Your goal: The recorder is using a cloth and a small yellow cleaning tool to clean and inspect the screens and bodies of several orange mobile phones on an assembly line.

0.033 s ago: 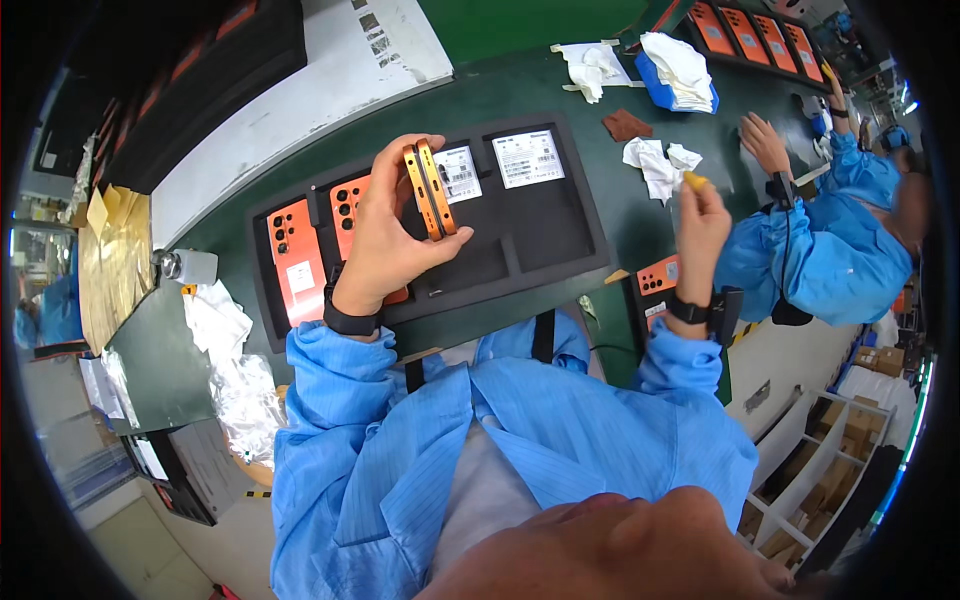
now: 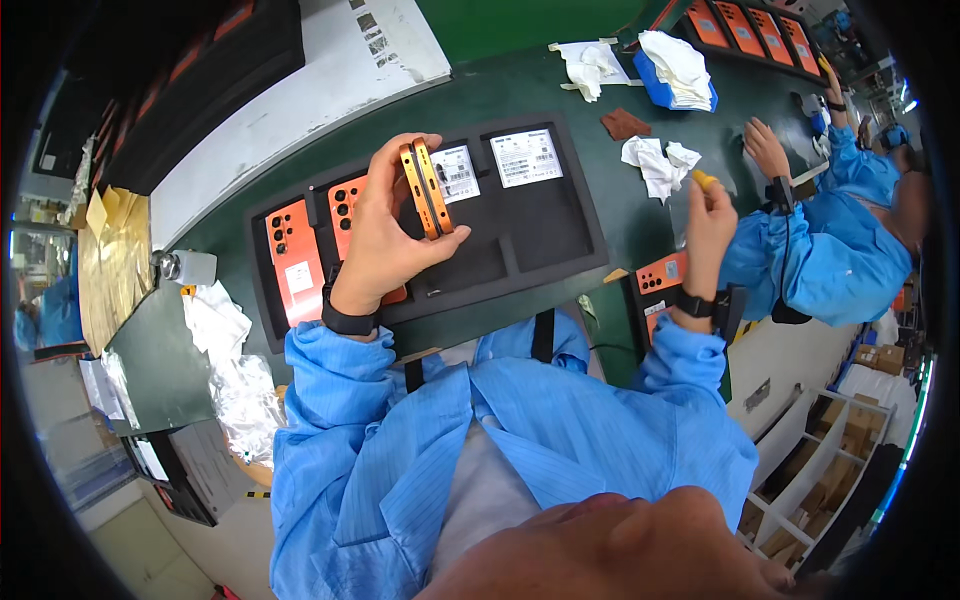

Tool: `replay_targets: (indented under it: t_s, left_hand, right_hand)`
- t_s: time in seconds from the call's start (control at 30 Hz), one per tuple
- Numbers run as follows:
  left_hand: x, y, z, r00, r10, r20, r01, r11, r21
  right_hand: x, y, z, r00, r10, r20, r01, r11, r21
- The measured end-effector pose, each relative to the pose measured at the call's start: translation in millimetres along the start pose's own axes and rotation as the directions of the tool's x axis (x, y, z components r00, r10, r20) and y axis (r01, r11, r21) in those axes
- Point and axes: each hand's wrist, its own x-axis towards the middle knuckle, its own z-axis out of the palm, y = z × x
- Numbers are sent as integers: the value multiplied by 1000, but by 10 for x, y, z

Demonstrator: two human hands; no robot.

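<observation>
Orange on black: job looking midway

Leftmost, two flat orange phones with dark camera rings (image 2: 291, 255) are filling slots in the rectangular black foam tray (image 2: 520, 279), apparently done. Next, the left hand (image 2: 383, 225) is gripping two slim orange-framed slabs (image 2: 428, 190) edge-on above it; that pair is seemingly left to do. Beyond, white printed labels (image 2: 528, 158) are lying in upper slots. Far right, the right hand (image 2: 711, 225) is hanging clear, fingertips narrowed at a small yellow tip (image 2: 703, 180); pinched or worn, the view isn't showing.
</observation>
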Motion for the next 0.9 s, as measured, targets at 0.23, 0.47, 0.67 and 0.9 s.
replay_targets:
  t_s: [0.23,0.47,0.67,0.9]
  left_hand:
    - [8,8,23,1000,6,-3,-6,1000,27]
    - [-17,62,46,1000,-26,-18,27,999,37]
    - [-28,54,30,1000,-4,-1,4,997,73]
    - [-36,25,2,999,31,8,-31,996,82]
  right_hand:
    - [305,127,13,983,-148,108,183,823,-537]
    - [397,-97,301,966,-94,240,234,710,-664]
    - [372,24,313,923,-198,331,368,708,-602]
    - [166,-268,217,944,-319,82,329,919,-217]
